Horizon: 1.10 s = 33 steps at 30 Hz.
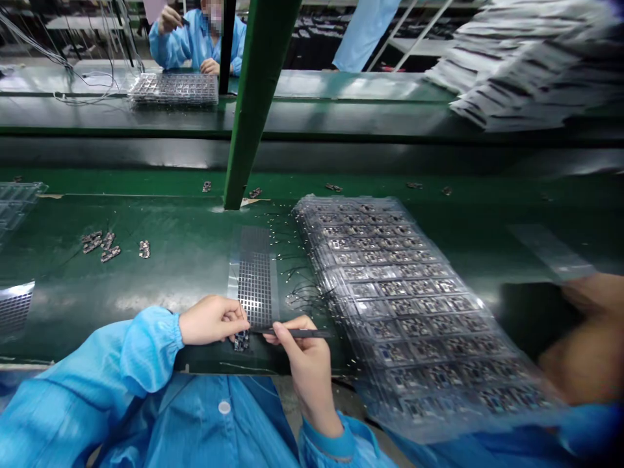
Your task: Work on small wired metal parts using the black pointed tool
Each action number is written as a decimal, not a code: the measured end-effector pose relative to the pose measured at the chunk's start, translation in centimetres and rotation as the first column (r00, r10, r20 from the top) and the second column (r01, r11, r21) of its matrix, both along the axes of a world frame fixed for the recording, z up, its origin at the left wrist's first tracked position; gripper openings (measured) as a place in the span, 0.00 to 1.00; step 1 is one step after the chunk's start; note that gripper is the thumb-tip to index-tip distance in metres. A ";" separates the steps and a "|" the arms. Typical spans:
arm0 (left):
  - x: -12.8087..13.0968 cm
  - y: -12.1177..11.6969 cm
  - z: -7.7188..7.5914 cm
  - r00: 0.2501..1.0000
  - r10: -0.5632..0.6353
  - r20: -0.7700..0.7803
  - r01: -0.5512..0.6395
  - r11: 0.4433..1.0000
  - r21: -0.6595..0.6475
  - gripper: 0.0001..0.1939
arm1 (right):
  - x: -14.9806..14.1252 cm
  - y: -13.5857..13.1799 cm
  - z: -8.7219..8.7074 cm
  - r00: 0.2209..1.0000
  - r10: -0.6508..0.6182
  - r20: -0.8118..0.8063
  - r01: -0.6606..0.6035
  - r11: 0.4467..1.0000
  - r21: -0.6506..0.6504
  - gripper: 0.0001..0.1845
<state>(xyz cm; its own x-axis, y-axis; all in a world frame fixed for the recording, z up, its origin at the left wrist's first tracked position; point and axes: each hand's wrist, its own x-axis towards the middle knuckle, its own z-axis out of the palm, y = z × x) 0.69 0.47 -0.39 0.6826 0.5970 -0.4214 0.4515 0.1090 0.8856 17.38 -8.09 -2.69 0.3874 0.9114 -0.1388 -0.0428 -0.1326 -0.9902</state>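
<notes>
My left hand (214,320) is closed in a pinch at the top of a small circuit board (241,341), just above the table's front edge. Black tweezers (309,333) lie level in the fingers of my right hand (307,361), their tip pointing left at the board. Whether the tip touches the board or carries anything is too small to tell. Directly beyond both hands a sheet of small dark squares on clear film (254,276) lies flat, part of its grid showing bright gaps.
Stacked clear trays (414,292) full of boards stand to the right, with thin wires sticking out leftward. Loose boards (102,244) lie at left. A green post (260,97) rises ahead. Another person's blurred arm (585,351) is at the right edge; a co-worker (195,42) sits opposite.
</notes>
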 end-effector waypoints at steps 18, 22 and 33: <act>0.1 0.0 0.3 0.999 -0.025 -0.035 0.025 1.000 -0.012 0.08 | -0.1 -0.3 0.1 0.998 0.047 0.043 -0.045 0.998 -0.033 0.14; 0.2 -0.1 0.5 0.999 -0.019 -0.041 0.018 1.000 -0.014 0.08 | -0.1 -0.4 0.0 0.998 0.044 0.042 -0.042 0.998 -0.039 0.14; 0.1 0.0 0.4 0.999 -0.030 -0.034 0.031 0.999 0.012 0.09 | -0.1 -0.4 -0.1 0.999 0.045 0.021 -0.044 0.998 -0.047 0.13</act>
